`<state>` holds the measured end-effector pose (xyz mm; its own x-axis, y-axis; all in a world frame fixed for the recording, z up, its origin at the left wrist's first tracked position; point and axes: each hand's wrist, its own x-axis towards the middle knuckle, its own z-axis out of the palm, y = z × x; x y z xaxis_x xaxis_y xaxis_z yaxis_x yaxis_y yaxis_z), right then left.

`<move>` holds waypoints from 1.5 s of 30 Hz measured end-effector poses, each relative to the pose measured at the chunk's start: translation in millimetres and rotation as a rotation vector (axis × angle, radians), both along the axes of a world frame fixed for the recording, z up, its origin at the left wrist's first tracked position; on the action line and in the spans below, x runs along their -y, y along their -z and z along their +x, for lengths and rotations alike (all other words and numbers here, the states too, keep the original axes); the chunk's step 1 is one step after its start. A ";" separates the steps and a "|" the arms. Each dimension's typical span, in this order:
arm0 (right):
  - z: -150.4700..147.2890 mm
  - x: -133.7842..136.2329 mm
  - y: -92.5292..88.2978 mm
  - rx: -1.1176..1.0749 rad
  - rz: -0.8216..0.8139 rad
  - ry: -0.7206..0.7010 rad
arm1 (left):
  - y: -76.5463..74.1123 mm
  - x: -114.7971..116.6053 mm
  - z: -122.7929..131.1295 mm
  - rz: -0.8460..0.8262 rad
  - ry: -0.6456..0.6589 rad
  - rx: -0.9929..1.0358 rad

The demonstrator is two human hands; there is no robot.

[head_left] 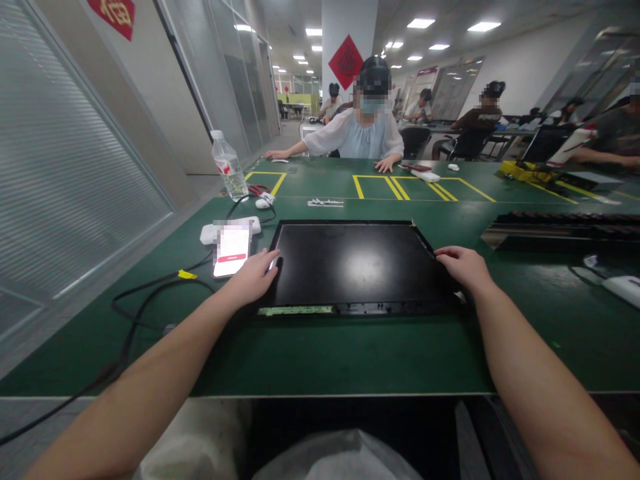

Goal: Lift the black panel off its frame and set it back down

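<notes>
A flat black LCD screen panel [320,260] lies on the green table in front of me, with light reflected on its glossy face. A green circuit strip [295,311] runs along the left part of its near edge. My left hand [257,275] grips the panel's left edge, its fingertips on the border. At the right edge, my right hand [463,265] pinches the side of the frame, its lower fingers partly hidden. Close to my left hand is a phone [232,250] with a lit display, leaning on a white power strip [209,234].
Black cables [133,333] cross the table's left side near a water bottle [230,167] and a white adapter [265,201]. Dark long parts [565,230] lie at right. Across the table [350,360] sits a person in a mask [370,133], hands on the tabletop.
</notes>
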<state>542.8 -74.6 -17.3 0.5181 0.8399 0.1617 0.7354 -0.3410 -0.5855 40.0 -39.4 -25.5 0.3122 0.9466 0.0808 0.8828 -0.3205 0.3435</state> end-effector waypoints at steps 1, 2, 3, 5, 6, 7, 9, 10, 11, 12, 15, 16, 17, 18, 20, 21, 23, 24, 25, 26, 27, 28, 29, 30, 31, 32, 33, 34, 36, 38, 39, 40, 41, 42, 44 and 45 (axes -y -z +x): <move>0.3 -0.3 0.7 0.003 -0.002 -0.006 | 0.7 -0.5 -0.7 0.007 0.001 0.009; 0.6 -0.6 1.3 0.005 -0.002 -0.012 | 1.0 -0.9 -1.2 0.014 0.003 0.023; 1.0 -0.8 1.9 0.005 -0.003 -0.021 | 0.8 -1.2 -1.6 0.021 0.002 0.039; 1.8 -1.0 2.9 0.005 -0.008 -0.040 | -1.2 -0.9 -2.0 0.023 -0.014 0.071; 2.1 -1.1 3.3 0.008 -0.012 -0.045 | -2.8 -0.3 -2.0 0.017 -0.028 0.090; 2.2 -1.1 3.5 0.014 -0.016 -0.048 | -4.5 0.5 -2.0 0.008 -0.047 0.116; 2.0 -0.9 3.7 0.027 -0.029 -0.047 | -7.8 2.6 -1.7 -0.009 -0.086 0.178; 1.7 -0.9 3.6 0.032 -0.040 -0.043 | -9.0 3.8 -1.5 -0.016 -0.104 0.209; 1.3 -0.9 3.5 0.034 -0.053 -0.040 | -9.9 4.9 -1.1 -0.023 -0.121 0.236; 0.9 -0.9 3.6 0.036 -0.063 -0.038 | -10.5 5.9 -0.6 -0.029 -0.138 0.255; 0.7 -2.0 4.6 0.067 -0.063 -0.041 | -11.2 8.1 1.7 -0.054 -0.186 0.315; 1.2 -2.6 5.4 0.083 -0.057 -0.045 | -11.6 8.6 2.9 -0.069 -0.194 0.364; 1.9 -3.4 6.3 0.097 -0.053 -0.049 | -12.3 9.1 4.5 -0.091 -0.196 0.439; 2.9 -4.2 7.3 0.107 -0.052 -0.052 | -13.5 9.8 6.4 -0.121 -0.195 0.541; 5.4 -5.8 9.5 0.119 -0.054 -0.052 | -16.8 11.5 11.1 -0.193 -0.198 0.788; 6.7 -6.5 10.6 0.122 -0.056 -0.053 | -18.9 12.5 13.6 -0.227 -0.212 0.910; 9.3 -8.0 12.6 0.130 -0.057 -0.057 | -23.1 14.5 18.5 -0.269 -0.265 1.094; 10.5 -8.7 13.5 0.138 -0.059 -0.064 | -24.9 15.3 20.6 -0.279 -0.293 1.157; 11.6 -9.3 14.4 0.147 -0.061 -0.072 | -26.5 15.9 22.4 -0.285 -0.320 1.203; 12.6 -9.9 15.3 0.156 -0.063 -0.078 | -27.7 16.2 23.8 -0.290 -0.346 1.237; 13.6 -10.5 16.1 0.165 -0.067 -0.082 | -28.6 16.2 24.9 -0.294 -0.374 1.261; 14.5 -11.1 16.9 0.173 -0.074 -0.087 | -29.1 15.9 25.7 -0.296 -0.405 1.280; 15.4 -11.7 17.8 0.180 -0.083 -0.090 | -29.3 15.4 26.4 -0.298 -0.436 1.295; 16.3 -12.3 18.6 0.185 -0.090 -0.094 | -29.3 14.8 26.8 -0.300 -0.467 1.311; 17.1 -12.8 19.4 0.190 -0.093 -0.099 | -29.0 14.0 27.2 -0.303 -0.493 1.325; 17.9 -13.4 20.1 0.194 -0.092 -0.104 | -28.6 13.1 27.3 -0.306 -0.511 1.340; 18.5 -13.8 20.7 0.196 -0.085 -0.107 | -28.2 12.2 27.3 -0.311 -0.521 1.353; 19.0 -14.1 21.1 0.196 -0.076 -0.107 | -27.9 11.3 27.2 -0.320 -0.524 1.365; 19.0 -14.2 21.0 0.188 -0.066 -0.104 | -27.6 9.6 26.5 -0.342 -0.518 1.379; 17.7 -13.4 19.6 0.180 -0.067 -0.098 | -27.8 8.3 25.5 -0.365 -0.509 1.390; 16.6 -12.6 18.5 0.176 -0.070 -0.094 | -28.0 7.6 25.0 -0.374 -0.508 1.400; 15.3 -11.6 17.3 0.173 -0.071 -0.089 | -28.2 7.1 24.4 -0.381 -0.511 1.412; 13.9 -10.6 16.0 0.169 -0.068 -0.085 | -28.4 6.5 23.9 -0.388 -0.516 1.428; 12.4 -9.4 14.7 0.160 -0.065 -0.080 | -28.4 6.1 23.4 -0.395 -0.524 1.442; 9.8 -7.0 12.3 0.135 -0.054 -0.070 | -28.2 5.5 22.4 -0.417 -0.536 1.458; 8.7 -6.0 11.2 0.123 -0.047 -0.065 | -28.1 5.6 22.1 -0.432 -0.539 1.458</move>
<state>551.5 -68.6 -28.5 0.4409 0.8792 0.1804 0.8223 -0.3151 -0.4738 62.1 -45.0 2.6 -0.1480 0.9448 -0.2923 -0.2878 0.2416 0.9267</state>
